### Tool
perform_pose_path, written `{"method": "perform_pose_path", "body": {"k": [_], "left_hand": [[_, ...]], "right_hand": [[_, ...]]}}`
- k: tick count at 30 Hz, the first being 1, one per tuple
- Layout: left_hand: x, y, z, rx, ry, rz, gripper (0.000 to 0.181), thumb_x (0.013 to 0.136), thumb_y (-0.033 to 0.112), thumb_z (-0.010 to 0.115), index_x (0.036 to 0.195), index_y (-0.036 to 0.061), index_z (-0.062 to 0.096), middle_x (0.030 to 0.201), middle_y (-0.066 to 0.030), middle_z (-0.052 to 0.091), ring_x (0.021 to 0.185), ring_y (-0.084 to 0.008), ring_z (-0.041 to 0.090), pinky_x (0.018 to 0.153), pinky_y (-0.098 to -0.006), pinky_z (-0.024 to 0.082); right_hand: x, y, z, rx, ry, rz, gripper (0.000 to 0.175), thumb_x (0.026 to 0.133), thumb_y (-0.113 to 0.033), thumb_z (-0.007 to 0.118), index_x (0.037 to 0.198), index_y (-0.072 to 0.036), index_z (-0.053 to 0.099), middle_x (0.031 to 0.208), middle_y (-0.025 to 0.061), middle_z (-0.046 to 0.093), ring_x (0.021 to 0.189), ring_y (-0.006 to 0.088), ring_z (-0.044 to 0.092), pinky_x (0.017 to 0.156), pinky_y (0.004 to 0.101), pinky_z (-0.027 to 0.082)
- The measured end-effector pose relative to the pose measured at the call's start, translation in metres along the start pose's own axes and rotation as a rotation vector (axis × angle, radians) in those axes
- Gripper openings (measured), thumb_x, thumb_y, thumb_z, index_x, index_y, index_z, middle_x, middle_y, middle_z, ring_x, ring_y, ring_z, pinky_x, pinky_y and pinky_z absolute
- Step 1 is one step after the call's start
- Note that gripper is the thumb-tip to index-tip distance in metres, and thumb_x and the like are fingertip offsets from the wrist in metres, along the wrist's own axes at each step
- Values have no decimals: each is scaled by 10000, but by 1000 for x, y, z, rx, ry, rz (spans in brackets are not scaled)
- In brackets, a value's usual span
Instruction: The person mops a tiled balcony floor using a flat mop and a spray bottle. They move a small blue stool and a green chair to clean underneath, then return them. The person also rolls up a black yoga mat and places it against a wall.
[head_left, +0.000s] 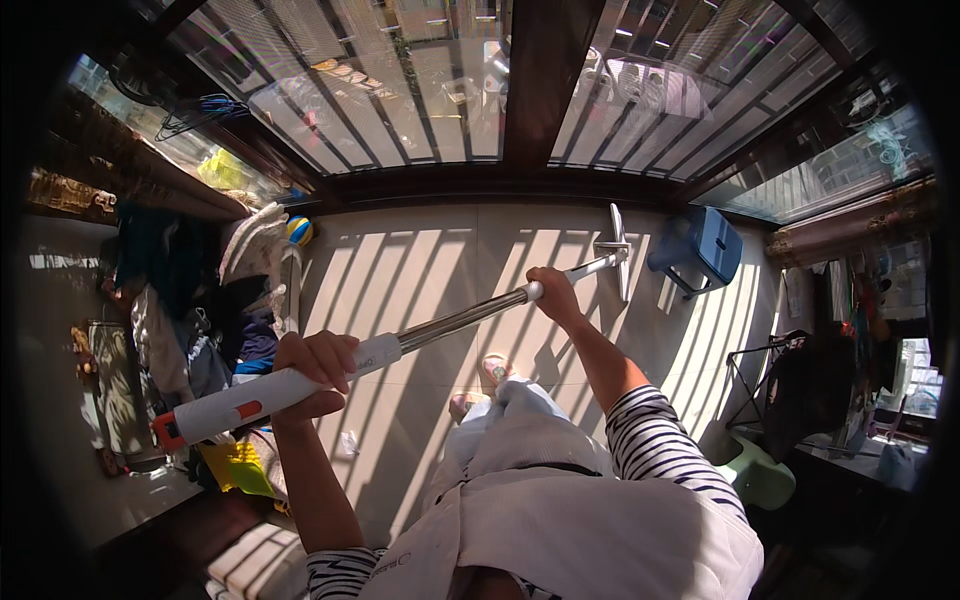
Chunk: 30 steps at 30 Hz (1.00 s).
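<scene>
A flat mop (461, 319) with a metal pole and a thick white handle slants across the view from lower left to upper right. My left hand (311, 375) is wrapped around the white handle, behind its orange-red end. Farther along, my right hand (553, 294) grips the pole at a white collar. The narrow white mop head (620, 251) is at the far end, seen nearly edge-on over the tiled floor; whether it touches the floor I cannot tell.
A blue plastic stool (701, 247) stands right of the mop head. Clothes (247, 315) are heaped at the left, beside a striped ball (300, 230). A green chair (761, 472) is at lower right. Glazed doors with dark frames (480, 184) border the far floor edge. My slippered feet are below the pole.
</scene>
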<state>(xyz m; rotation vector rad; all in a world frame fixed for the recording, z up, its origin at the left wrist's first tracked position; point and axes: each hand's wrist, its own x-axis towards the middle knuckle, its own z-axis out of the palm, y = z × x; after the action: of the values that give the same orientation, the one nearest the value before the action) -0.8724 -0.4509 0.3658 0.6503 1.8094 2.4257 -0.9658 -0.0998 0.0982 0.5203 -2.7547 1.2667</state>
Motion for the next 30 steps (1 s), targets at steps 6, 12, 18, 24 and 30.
{"method": "perform_pose_path", "body": {"k": [6,12,18,24,30], "left_hand": [[8,-63,-14,-174,267,-171,211,725,-53,599,825,90,482,815,-61,528,932,-219,522,1093,-480,229],[-55,-51,-39,-136,488,-157,197,762,1,606,846,88,451,800,-58,502,917,-221,502,1067,-482,242],[-120,85,-48,287,618,-20,231,832,196,616,858,95,410,752,-45,462,792,-198,457,895,-394,357],[-209,256,40,829,778,88,274,778,252,592,776,119,353,694,-10,335,690,-145,302,690,-313,267],[-233,282,128,1070,1230,234,178,739,183,561,731,100,404,662,-19,381,664,-149,356,646,-315,292]], "right_hand": [[4,71,26,-160,-43,145,108,696,-6,582,787,-63,570,728,133,577,744,328,562,664,414,438],[7,52,82,-94,-248,6,139,672,-24,620,781,-101,582,714,115,586,724,322,574,631,407,450],[25,-95,136,105,-333,-185,202,609,-13,634,767,-128,580,691,83,580,692,310,574,611,411,432],[7,-265,209,462,-652,-462,243,622,-62,649,830,-149,559,739,52,594,754,283,587,682,417,427],[-50,-328,228,514,-1088,-614,218,674,-132,619,890,-134,598,791,106,638,804,324,619,717,446,468]]}}
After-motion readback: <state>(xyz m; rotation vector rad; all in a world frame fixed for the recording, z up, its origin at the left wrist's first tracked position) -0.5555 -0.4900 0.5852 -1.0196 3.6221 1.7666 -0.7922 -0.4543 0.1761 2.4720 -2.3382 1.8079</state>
